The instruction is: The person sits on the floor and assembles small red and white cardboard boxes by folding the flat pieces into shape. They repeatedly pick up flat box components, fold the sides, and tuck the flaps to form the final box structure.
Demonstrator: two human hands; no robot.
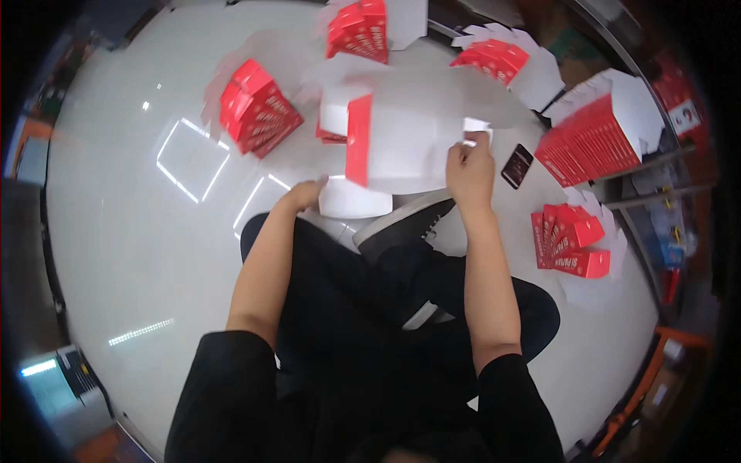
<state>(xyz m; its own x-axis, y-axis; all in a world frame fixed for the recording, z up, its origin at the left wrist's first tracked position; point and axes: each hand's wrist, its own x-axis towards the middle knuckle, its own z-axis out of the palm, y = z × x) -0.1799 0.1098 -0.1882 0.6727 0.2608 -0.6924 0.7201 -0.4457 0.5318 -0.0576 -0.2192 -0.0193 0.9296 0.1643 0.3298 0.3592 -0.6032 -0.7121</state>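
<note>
A partly unfolded cardboard box [413, 131], white inside with a red side panel, is held above the floor in front of my crossed legs. My left hand [307, 194] pinches the end of its white flap at the near left corner. At the right side, the closed fingers of my right hand [472, 171] grip a small white tab of the same box. Motion blurs the far edge of the sheet. Behind its left part, another red-and-white carton [333, 116] is partly hidden.
Fanned stacks of red cartons lie on the glossy floor: one stack [258, 108] far left, another [359, 31] at the back. A long row of cartons [590, 143] leans by the shelving at right, with a smaller stack [570, 239] nearer me. A phone [517, 166] lies right of my right hand.
</note>
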